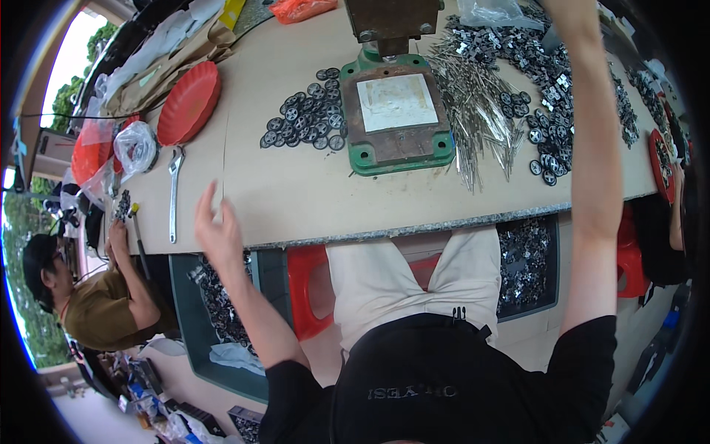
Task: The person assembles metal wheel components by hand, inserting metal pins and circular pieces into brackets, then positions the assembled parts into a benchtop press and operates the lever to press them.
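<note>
My left hand [219, 228] hovers over the table's front edge with its fingers apart and nothing in them. My right arm stretches far across the table, and my right hand [571, 13] is at the upper edge, its fingers cut off from view. Below that hand spreads a heap of small dark metal parts [492, 46]. Between my arms stands a green press base [399, 115] with a white sheet [397, 102] on its plate. Small black wheels [307, 115] lie left of the press. Thin metal rods [477, 118] and more wheels [549, 140] lie to its right.
On the left lie an adjustable wrench [174, 194], a red dish [190, 103], a roll of clear tape [135, 147] and brown paper [174, 66]. A co-worker [92, 296] sits at the far left. Bins of metal parts [222, 311] [526, 259] stand under the table.
</note>
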The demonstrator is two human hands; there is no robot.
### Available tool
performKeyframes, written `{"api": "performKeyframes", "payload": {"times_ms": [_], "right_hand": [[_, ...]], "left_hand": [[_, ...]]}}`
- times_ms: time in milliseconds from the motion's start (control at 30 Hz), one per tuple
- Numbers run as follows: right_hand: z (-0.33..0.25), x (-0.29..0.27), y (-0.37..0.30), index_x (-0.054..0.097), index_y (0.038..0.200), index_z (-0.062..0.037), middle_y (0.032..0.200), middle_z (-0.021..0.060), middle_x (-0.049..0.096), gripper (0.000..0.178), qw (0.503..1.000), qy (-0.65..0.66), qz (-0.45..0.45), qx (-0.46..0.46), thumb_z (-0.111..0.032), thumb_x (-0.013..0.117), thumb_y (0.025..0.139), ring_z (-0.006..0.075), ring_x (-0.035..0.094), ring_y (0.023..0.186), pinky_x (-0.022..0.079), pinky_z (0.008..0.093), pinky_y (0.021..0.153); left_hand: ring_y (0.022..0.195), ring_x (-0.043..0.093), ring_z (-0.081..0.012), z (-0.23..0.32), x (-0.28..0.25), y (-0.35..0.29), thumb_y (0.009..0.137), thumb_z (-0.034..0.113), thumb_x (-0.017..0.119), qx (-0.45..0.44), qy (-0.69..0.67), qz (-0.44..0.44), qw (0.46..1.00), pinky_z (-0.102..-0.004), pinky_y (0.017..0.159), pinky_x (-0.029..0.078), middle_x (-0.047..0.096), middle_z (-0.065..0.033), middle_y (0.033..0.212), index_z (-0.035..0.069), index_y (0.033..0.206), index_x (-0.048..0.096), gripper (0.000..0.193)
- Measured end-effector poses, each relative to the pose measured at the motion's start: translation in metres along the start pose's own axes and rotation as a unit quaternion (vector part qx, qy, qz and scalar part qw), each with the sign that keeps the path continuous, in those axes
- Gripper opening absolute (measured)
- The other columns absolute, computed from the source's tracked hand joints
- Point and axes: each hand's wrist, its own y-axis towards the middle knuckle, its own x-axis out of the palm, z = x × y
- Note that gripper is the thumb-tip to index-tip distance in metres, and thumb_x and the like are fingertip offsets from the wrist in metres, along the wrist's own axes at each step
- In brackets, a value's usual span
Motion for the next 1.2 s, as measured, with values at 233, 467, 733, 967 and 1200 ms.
{"api": "performKeyframes", "payload": {"times_ms": [233, 467, 733, 967, 1200], "right_hand": [[0.014, -0.008, -0.181, 0.063, 0.089, -0.0019, 0.093, 0.0078, 0.061, 0.012, 0.955, -0.116, -0.163, 0.220, -0.010, 0.060, 0.081, 0.0180, 0.057, 0.071, 0.046, 0.0279, 0.063], [0.005, -0.032, -0.227, 0.064, 0.084, 0.0000, 0.078, 0.0129, 0.062, 0.011, 0.890, -0.134, -0.250, 0.356, -0.007, 0.060, 0.076, 0.0249, 0.060, 0.070, 0.046, 0.0326, 0.062], [-0.004, -0.019, -0.223, 0.063, 0.077, -0.0013, 0.070, 0.0119, 0.063, 0.013, 0.821, -0.186, -0.346, 0.414, -0.013, 0.065, 0.073, 0.0270, 0.061, 0.068, 0.046, 0.0363, 0.062], [0.001, -0.008, -0.218, 0.064, 0.076, -0.0024, 0.072, 0.0141, 0.065, 0.011, 0.757, -0.319, -0.410, 0.396, -0.011, 0.059, 0.071, 0.0315, 0.063, 0.074, 0.048, 0.0401, 0.068], [0.001, -0.006, -0.215, 0.063, 0.076, -0.0008, 0.072, 0.0170, 0.063, 0.014, 0.756, -0.291, -0.455, 0.369, -0.011, 0.054, 0.072, 0.0345, 0.062, 0.074, 0.049, 0.0422, 0.068]], "left_hand": [[0.092, 0.058, -0.0311, -0.018, 0.104, 0.055, 0.075, 0.006, 0.064, 0.095, 0.014, -0.106, 0.990, -0.0382, 0.083, 0.044, 0.062, -0.0178, 0.102, -0.001, 0.108, 0.061, 0.033], [0.085, 0.059, -0.0215, 0.004, 0.091, 0.039, 0.077, 0.006, 0.066, 0.098, 0.037, -0.066, 0.992, -0.0302, 0.077, 0.046, 0.063, -0.0136, 0.096, 0.000, 0.114, 0.058, 0.038], [0.080, 0.057, -0.0081, 0.086, 0.101, -0.060, 0.078, -0.005, 0.063, -0.225, -0.553, -0.251, 0.762, -0.0188, 0.070, 0.045, 0.060, -0.0053, 0.094, -0.002, 0.114, 0.056, 0.036], [0.087, 0.061, -0.0179, 0.129, 0.120, -0.098, 0.082, -0.006, 0.057, -0.266, -0.607, -0.375, 0.648, -0.0216, 0.072, 0.051, 0.061, -0.0104, 0.098, 0.000, 0.118, 0.052, 0.037], [0.105, 0.057, -0.0284, 0.139, 0.128, -0.100, 0.087, -0.003, 0.050, -0.300, -0.637, -0.390, 0.594, -0.0314, 0.088, 0.051, 0.057, -0.0185, 0.114, -0.005, 0.122, 0.047, 0.035]]}}
